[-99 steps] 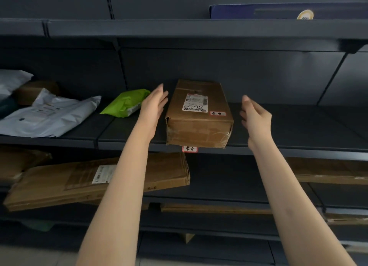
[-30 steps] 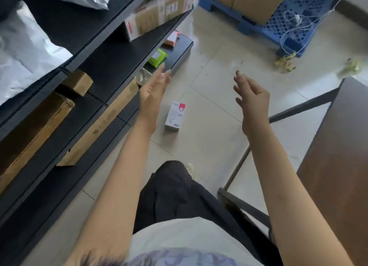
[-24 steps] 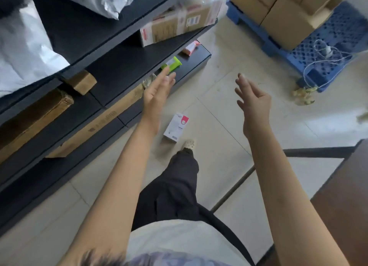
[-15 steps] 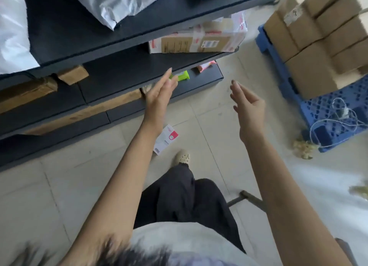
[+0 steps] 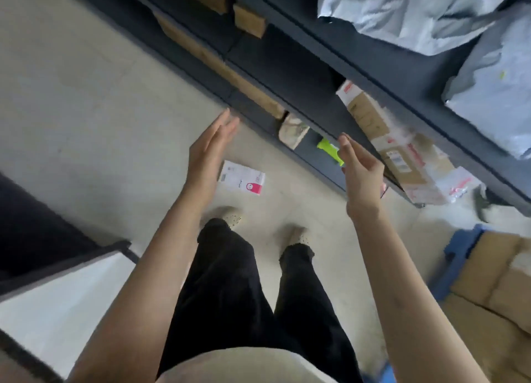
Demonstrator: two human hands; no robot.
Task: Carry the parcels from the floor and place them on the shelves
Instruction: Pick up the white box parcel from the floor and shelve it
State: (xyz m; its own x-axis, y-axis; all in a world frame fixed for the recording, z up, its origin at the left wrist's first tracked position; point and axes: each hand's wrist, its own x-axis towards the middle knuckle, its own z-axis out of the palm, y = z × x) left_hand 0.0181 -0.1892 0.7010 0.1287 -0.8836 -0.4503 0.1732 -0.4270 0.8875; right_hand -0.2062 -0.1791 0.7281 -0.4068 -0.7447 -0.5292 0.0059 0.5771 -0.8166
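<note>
1. While both arms reach fwd over the floor (image 5: 86, 101), left hand (image 5: 207, 153) is flat, fingers straight and together, palm facing inward, holding nothing.
2. Right hand (image 5: 360, 171) is spread w/ fingers loosely curved, also empty; the two palms face each other, well apart.
3. Small parcel (image 5: 242, 177): flat rectangular white carton, pink band and round pink mark at one end, lying on the pale matte floor between the hands, just beside the left wrist, near the shoes (image 5: 293, 234).
4. Shelves (image 5: 290, 64): dark metal, smooth boards, running diagonally from upper left to far right.
5. On shelves: long flat brown cardboard box (image 5: 218, 64) low down; taped brown carton w/ red-white labels (image 5: 402, 150); crinkled grey poly mailers (image 5: 416, 12) on top board; lime-green packet (image 5: 330, 150) on lowest board, partly behind right fingers.
6. Stacked brown cartons on blue plastic pallet (image 5: 459, 253) at near right; image blurred there.
7. Black trousers (image 5: 244, 290), pale shirt hem at bottom edge.
8. Vs. 0.5 s ago: view has swung, so shelves now slant across upper right rather than across top; parcel appears between the hands instead of under the left forearm; both hands remain open and empty.
</note>
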